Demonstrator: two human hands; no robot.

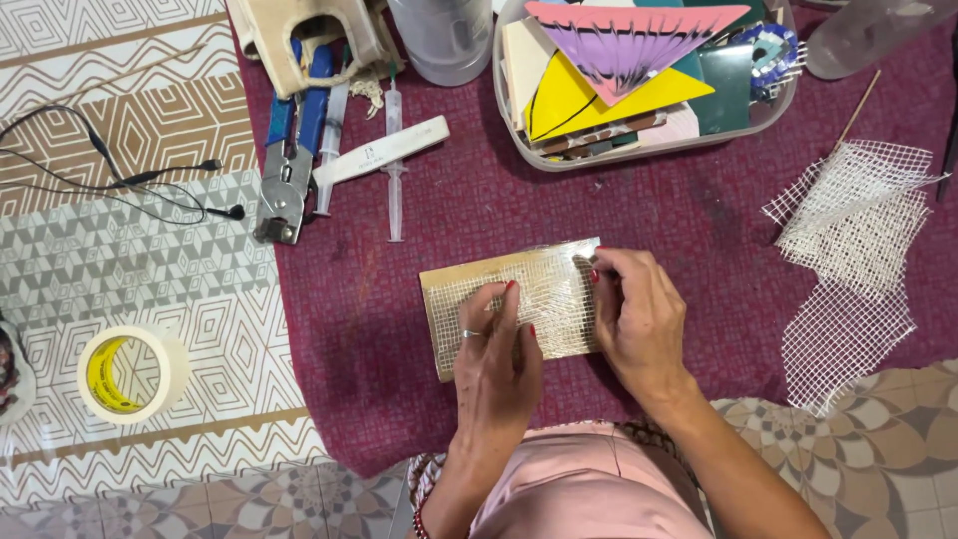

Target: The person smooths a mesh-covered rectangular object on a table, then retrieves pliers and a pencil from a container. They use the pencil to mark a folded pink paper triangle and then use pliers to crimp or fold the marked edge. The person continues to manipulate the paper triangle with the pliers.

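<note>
The left hand (496,344) lay flat, fingers spread and released, pressing on the white mesh sheet (519,294) that covered a tan rectangular board (445,280) on the maroon cloth (399,349). The right hand (639,317), just beside it, pinched the mesh's edge at the board's right end. Beyond the left hand's fingertips lay blue-handled pliers (287,175) and a syringe (395,160). Well out past the right hand lay loose mesh pieces (848,260). A roll of tape (133,372) sat far off the left hand's outer side.
</note>
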